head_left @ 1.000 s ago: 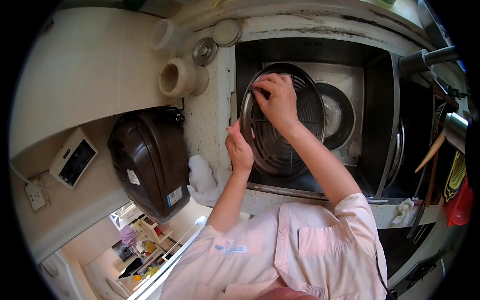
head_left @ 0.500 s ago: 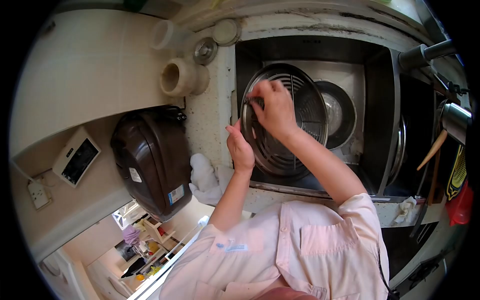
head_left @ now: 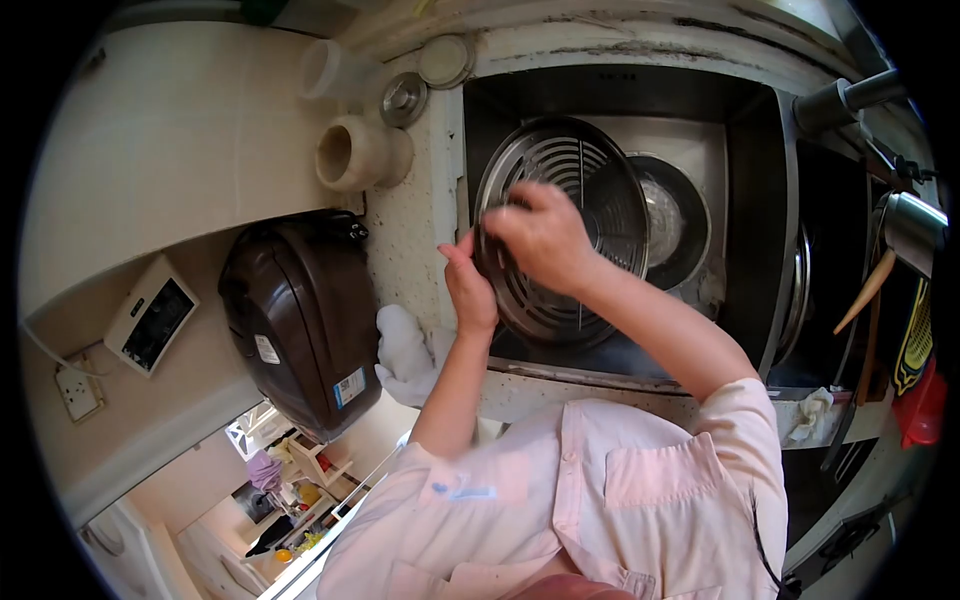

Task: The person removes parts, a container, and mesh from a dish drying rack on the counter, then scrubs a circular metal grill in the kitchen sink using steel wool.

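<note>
A round slotted metal steamer rack (head_left: 625, 225) is tilted inside the sink (head_left: 690, 135). My left hand (head_left: 472, 292) grips its left edge, the thumb pointing up beside the rim and the other fingers hidden behind the metal. Over the rack's left part, my right hand (head_left: 548, 240) is closed with its fingertips against the slotted face near the rim. Motion blurs those fingers, and whatever they hold is hidden. Partly under the rack, a dark round pan (head_left: 690, 225) with shiny wet contents rests on the sink floor.
Left of the sink stand a beige ceramic jar (head_left: 352, 153), a metal lid (head_left: 403, 100) and a pale round lid (head_left: 445, 62). A brown appliance (head_left: 300, 310) and a white cloth (head_left: 402, 345) sit nearer me. The faucet (head_left: 850, 100) and hanging utensils are at the right.
My right hand has shifted slightly down along the rack's left side. The rack has tipped a little, and my left hand still holds its edge.
</note>
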Demonstrator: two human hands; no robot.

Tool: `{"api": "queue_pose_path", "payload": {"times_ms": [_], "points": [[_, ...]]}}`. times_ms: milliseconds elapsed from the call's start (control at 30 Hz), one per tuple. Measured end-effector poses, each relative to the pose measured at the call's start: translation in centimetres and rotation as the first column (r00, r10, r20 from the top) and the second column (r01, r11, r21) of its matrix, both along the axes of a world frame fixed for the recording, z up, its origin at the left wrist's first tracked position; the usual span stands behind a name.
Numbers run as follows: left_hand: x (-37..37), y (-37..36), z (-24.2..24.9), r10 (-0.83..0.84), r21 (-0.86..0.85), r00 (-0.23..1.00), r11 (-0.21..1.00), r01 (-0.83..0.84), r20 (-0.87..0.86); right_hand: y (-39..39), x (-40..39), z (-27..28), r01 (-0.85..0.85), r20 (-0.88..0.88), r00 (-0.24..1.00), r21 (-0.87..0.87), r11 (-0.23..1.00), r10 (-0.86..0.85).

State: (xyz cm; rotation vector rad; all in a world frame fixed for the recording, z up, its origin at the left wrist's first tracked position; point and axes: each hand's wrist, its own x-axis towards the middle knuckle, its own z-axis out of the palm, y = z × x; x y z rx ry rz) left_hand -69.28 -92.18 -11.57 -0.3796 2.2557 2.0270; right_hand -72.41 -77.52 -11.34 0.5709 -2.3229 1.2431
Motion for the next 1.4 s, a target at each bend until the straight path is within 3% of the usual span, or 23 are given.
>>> {"api": "queue_pose_path", "payload": {"times_ms": [33,133,167,233,300,400,467,533,600,633,667,700,767,867,900,1000,1067,1100,1133,1233,1267,1333,1400], "points": [[-0.1,0.1,0.1,-0.008,-0.043,1.0,0.999,0.008,-0.003,0.0,-1.0,-0.6,0.064,-0.052,0.997,-0.014,0.998,-0.064],[-0.5,-0.5,0.4,-0.007,-0.057,1.0,0.998,0.008,0.011,-0.7,1.3,-0.5,-0.053,-0.075,0.996,-0.009,0.999,0.052],[-0.5,-0.4,0.9,0.01,-0.014,1.0,1.0,-0.01,0.023,-1.0,2.1,-0.7,-0.155,-0.224,0.96,0.081,0.985,0.169],[-0.6,0.3,1.1,0.077,0.069,0.997,0.995,-0.079,0.027,-0.3,0.7,-0.7,-0.097,-0.207,0.971,0.097,0.991,0.115],[-0.3,-0.3,0.3,0.001,0.006,1.0,1.0,-0.001,0.02,0.3,-1.3,-0.4,0.033,-0.129,0.991,0.085,0.996,-0.022],[-0.8,-0.6,0.2,0.0,-0.001,1.0,1.0,0.0,-0.015,-0.9,0.8,-0.6,-0.069,-0.13,0.988,0.071,0.995,0.078],[-0.8,-0.7,0.2,0.057,-0.021,0.998,0.998,-0.058,-0.036,-0.5,3.4,-1.0,-0.283,-0.197,0.929,0.172,0.944,0.314],[-0.7,-0.7,1.6,-0.017,-0.006,0.999,1.0,0.017,0.042,0.5,5.0,-1.7,-0.399,-0.187,0.896,0.064,0.915,0.404],[-0.9,-1.0,1.4,-0.054,0.053,0.998,0.997,0.051,0.045,2.6,5.7,-3.1,-0.104,0.107,0.989,-0.003,0.995,0.103],[-1.1,-1.0,1.6,-0.037,0.044,0.999,0.998,0.036,0.034,4.5,5.2,-4.2,0.142,0.253,0.96,-0.08,0.987,-0.117],[-1.0,-1.4,1.5,-0.021,0.068,0.999,0.998,0.018,0.047,5.9,4.5,-6.7,0.408,0.432,0.825,-0.011,0.913,-0.364],[-0.9,-1.8,1.3,-0.007,0.092,0.998,0.996,0.001,0.061,7.7,4.3,-10.0,0.515,0.421,0.728,0.183,0.837,-0.54],[-0.8,-1.8,1.3,-0.003,0.093,0.996,0.996,-0.005,0.085,10.3,4.8,-15.4,0.345,0.384,0.632,0.638,0.688,-0.673],[-0.9,-1.7,1.8,-0.022,0.018,0.994,1.0,0.02,0.105,10.7,7.8,-22.2,0.054,0.345,0.833,0.729,0.683,-0.434],[-0.9,-1.9,1.7,-0.019,-0.006,0.994,1.0,0.02,0.111,11.9,6.8,-20.7,-0.092,0.521,0.739,0.706,0.703,-0.427],[-0.4,-2.2,1.1,-0.002,-0.2,0.999,0.98,0.011,0.043,12.7,3.9,-19.2,0.381,0.576,0.564,0.454,0.805,-0.592],[-0.7,-1.7,0.8,-0.027,-0.317,0.999,0.948,0.019,-0.022,9.7,2.6,-13.6,0.489,0.53,0.654,0.247,0.836,-0.54],[-0.4,-1.5,0.8,-0.05,-0.36,0.998,0.932,0.035,-0.034,7.7,2.4,-10.9,0.461,0.451,0.761,0.129,0.878,-0.466],[-0.2,-1.3,0.8,-0.075,-0.403,0.996,0.914,0.051,-0.043,5.5,2.4,-8.2,0.414,0.354,0.849,0.014,0.91,-0.391],[0.2,0.3,1.6,-0.11,-0.48,0.992,0.875,0.065,-0.066,-0.5,2.9,-1.2,0.177,0.295,0.95,-0.232,0.956,-0.104],[0.3,0.4,1.8,-0.148,-0.523,0.985,0.848,0.08,-0.09,-1.6,2.2,-0.6,0.063,0.145,0.989,-0.277,0.959,-0.023],[0.6,0.3,2.1,-0.227,-0.61,0.965,0.786,0.101,-0.132,-2.2,-0.1,-1.7,0.083,0.086,0.994,-0.241,0.967,-0.064],[1.0,0.1,1.6,-0.193,-0.59,0.976,0.801,0.099,-0.099,-1.3,-4.6,-5.6,0.387,0.247,0.907,-0.169,0.906,-0.341]]}}
